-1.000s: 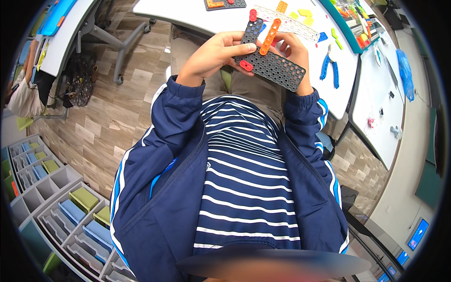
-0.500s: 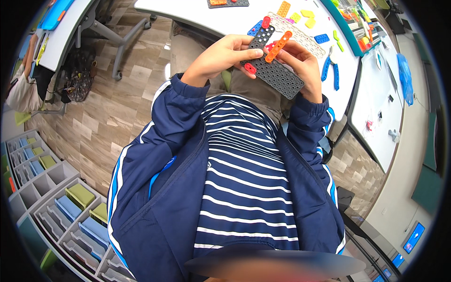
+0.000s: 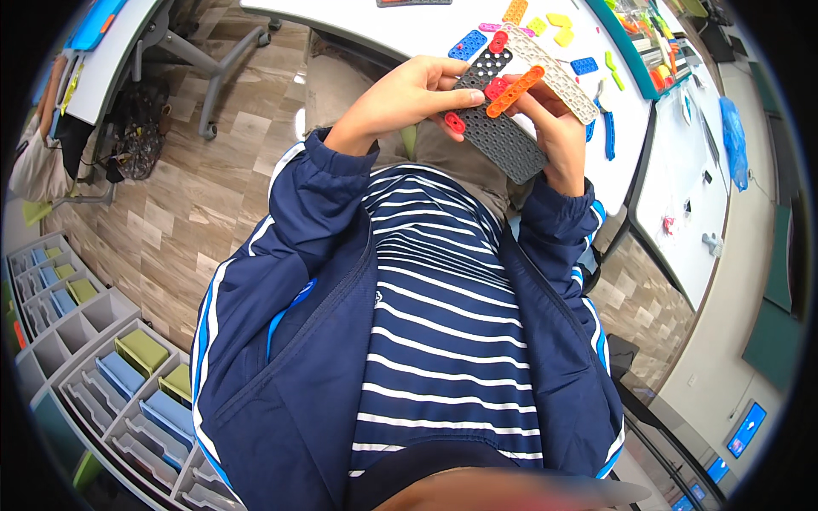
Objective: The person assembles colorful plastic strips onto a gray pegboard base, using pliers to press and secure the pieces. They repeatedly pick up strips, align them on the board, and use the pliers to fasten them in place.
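Observation:
In both hands I hold a building-block assembly of dark grey perforated plates point(image 3: 503, 145). A red connector point(image 3: 454, 123) sits near its left edge, another red piece point(image 3: 498, 42) at its far end. My left hand point(image 3: 413, 98) grips the left side, thumb on top. An orange perforated strip point(image 3: 516, 92) slants over the upper face. My right hand point(image 3: 555, 132) closes round the right side, thumb by the strip; its other fingers are partly hidden. Just beyond it a cream perforated plate point(image 3: 562, 77) slants behind the fingers; whether it is joined to the assembly I cannot tell.
Loose blue point(image 3: 468, 44), yellow and orange plates lie on the white table point(image 3: 341, 17). Blue-handled pliers point(image 3: 609, 136) are to the right, beside a teal-edged parts tray point(image 3: 626, 55). Grey storage bins point(image 3: 102, 375) stand at lower left; another person's arm shows far left.
The cream plate has swung rightward and nearer, now covering part of the pliers. The orange strip has tilted flatter and shifted right. Both hands keep their hold on the assembly.

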{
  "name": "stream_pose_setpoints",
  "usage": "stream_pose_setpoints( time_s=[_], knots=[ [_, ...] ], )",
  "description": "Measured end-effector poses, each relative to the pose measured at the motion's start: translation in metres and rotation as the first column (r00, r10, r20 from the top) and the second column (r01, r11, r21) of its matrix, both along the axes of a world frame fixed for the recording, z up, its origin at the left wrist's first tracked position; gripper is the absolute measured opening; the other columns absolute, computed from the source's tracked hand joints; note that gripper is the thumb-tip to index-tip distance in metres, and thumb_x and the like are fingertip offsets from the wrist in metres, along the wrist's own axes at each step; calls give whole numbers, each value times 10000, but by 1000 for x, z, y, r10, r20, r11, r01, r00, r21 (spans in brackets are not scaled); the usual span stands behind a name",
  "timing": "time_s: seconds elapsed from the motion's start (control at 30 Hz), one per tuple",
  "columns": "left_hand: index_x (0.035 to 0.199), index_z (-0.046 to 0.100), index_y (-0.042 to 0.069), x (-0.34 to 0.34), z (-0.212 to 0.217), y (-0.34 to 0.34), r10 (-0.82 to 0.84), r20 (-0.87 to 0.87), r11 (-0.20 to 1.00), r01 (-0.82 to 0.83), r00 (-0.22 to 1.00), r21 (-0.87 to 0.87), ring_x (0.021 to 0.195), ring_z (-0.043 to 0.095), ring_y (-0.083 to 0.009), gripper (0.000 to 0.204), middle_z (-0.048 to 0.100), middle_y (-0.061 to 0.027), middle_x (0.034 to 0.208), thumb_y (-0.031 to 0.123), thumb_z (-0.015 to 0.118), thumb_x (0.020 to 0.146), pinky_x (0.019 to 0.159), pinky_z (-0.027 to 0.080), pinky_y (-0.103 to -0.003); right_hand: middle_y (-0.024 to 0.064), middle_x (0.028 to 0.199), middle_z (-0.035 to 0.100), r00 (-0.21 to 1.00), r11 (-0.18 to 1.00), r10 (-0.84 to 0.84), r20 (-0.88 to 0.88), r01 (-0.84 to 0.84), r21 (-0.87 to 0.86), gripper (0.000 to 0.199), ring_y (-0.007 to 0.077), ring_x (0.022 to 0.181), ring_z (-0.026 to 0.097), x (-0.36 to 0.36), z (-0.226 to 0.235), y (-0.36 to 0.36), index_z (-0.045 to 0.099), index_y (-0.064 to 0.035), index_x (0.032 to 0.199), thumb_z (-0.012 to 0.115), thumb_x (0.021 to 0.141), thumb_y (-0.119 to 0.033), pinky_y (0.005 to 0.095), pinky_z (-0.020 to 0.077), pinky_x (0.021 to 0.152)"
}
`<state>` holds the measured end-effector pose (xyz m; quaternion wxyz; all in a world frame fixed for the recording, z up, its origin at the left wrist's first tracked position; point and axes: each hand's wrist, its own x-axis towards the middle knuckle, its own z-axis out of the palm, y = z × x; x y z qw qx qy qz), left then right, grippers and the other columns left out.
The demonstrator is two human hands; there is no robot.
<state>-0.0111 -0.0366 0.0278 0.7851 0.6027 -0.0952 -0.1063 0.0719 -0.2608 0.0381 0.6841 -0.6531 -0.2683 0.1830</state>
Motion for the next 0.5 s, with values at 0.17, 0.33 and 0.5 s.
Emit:
stream_pose_setpoints(
  time_s=[0.17, 0.33, 0.5],
  knots=[
    [1341, 558, -110, -4, 7, -6, 37, 23, 999, -36, 999, -27, 818, 727, -149, 461, 734, -112, 1046, 199, 674, 1019, 690, 660, -291, 124, 1206, 734, 995, 1000, 8, -102, -10, -16, 317, 197, 1086, 692, -16, 19, -9, 703, 40, 1234, 711, 952, -102, 332, 553, 945],
    [1316, 598, -90, -8, 13, -10, 80, 36, 997, -81, 996, 18, 816, 727, -143, 417, 743, -105, 1016, 187, 676, 1014, 683, 655, -283, 136, 1182, 740, 997, 997, -58, -58, 54, -56, 338, 200, 1068, 702, -24, 28, -11, 701, 34, 1247, 739, 937, -98, 339, 543, 969],
    [1278, 650, -38, -10, 14, -14, 114, 19, 993, -114, 993, 0, 836, 706, -103, 379, 744, -74, 1029, 207, 706, 994, 675, 633, -268, 149, 1162, 747, 995, 998, -52, -91, 50, -31, 359, 194, 1056, 707, -27, 31, -11, 698, 35, 1247, 767, 912, -72, 336, 535, 973]
  ],
)
